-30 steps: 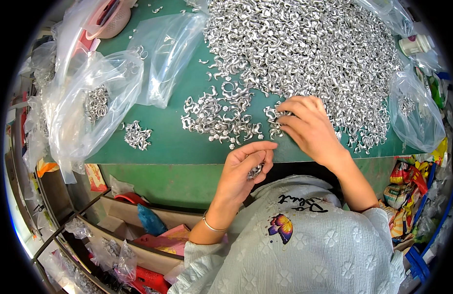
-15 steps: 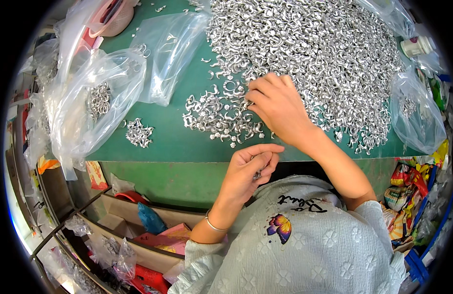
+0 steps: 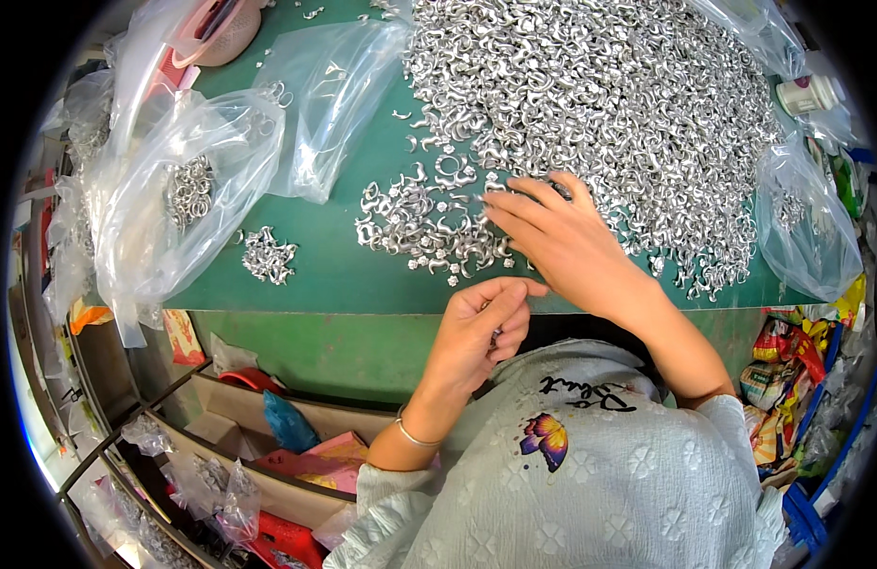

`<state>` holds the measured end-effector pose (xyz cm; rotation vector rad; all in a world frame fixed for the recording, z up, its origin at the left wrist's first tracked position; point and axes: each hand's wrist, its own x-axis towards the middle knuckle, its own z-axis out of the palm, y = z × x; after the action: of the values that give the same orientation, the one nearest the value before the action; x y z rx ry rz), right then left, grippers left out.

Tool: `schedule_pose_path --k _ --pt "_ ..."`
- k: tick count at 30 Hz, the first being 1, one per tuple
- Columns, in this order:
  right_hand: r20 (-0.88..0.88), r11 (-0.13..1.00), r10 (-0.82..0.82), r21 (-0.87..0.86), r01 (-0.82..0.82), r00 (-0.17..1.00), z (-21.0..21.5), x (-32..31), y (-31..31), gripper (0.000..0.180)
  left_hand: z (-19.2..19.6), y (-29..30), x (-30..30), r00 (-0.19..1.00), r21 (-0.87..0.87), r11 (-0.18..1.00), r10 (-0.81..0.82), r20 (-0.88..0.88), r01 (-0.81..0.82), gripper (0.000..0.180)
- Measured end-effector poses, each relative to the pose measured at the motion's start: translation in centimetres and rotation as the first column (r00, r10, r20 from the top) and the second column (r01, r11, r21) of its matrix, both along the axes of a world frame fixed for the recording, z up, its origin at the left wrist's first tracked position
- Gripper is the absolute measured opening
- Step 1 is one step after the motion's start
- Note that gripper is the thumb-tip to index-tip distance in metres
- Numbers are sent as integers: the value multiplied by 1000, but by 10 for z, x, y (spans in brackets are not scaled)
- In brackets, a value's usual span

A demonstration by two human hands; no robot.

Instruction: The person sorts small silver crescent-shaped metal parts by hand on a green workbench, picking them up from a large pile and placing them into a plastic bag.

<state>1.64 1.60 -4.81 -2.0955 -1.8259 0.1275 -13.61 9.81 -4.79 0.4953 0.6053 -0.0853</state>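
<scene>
Green tabletop (image 3: 325, 284), its front edge running just in front of the person; metal on much of it. Large heap (image 3: 590, 104) of small silvery curved pieces fills the upper middle and right; a smaller pile (image 3: 429, 228) of the same sort lies at its lower left, a little cluster (image 3: 268, 256) well apart farther left. Right hand (image 3: 576, 248) over the table, palm down, fingers parted and unclenched, tips at the smaller pile's right side; cannot tell whether they touch a piece. Left hand (image 3: 483, 327) at the front edge, curled around metal pieces (image 3: 495, 337), mostly hidden, index finger stretched toward the right hand. Table's left: clear bag (image 3: 235, 142) with rings (image 3: 189, 190) inside, flatter plastic bag (image 3: 339, 90) beside it, pink basket (image 3: 235, 38) at the top. Right: white bottle (image 3: 806, 95) on its side, another clear bag (image 3: 808, 237) below. Under table level: tan bin (image 3: 216, 398) holding a blue bag (image 3: 287, 422) at left, coloured packets (image 3: 775, 365) at right.
</scene>
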Motion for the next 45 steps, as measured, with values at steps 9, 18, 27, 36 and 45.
schedule_pose_path --k 9,18,27,36,45 --pt "-243 970 -165 133 201 956 6 12 -15 25 -1 0 2 999 74 997 37 -24 -35 25" --pt "-129 955 -274 79 285 953 9 7 -17 16 -1 -1 1 999 68 997 35 -26 -33 28" --pt "-7 987 -101 121 102 995 -9 12 8 21 0 -4 3 1000 47 999 22 -10 -21 27" --pt "84 999 -32 -1 32 996 3 18 7 14 -3 -3 0 999 62 998 32 -8 -32 27" --pt "-694 950 -120 126 284 709 26 12 -12 10 1 -5 3 998 -16 998 67 -15 -68 28"
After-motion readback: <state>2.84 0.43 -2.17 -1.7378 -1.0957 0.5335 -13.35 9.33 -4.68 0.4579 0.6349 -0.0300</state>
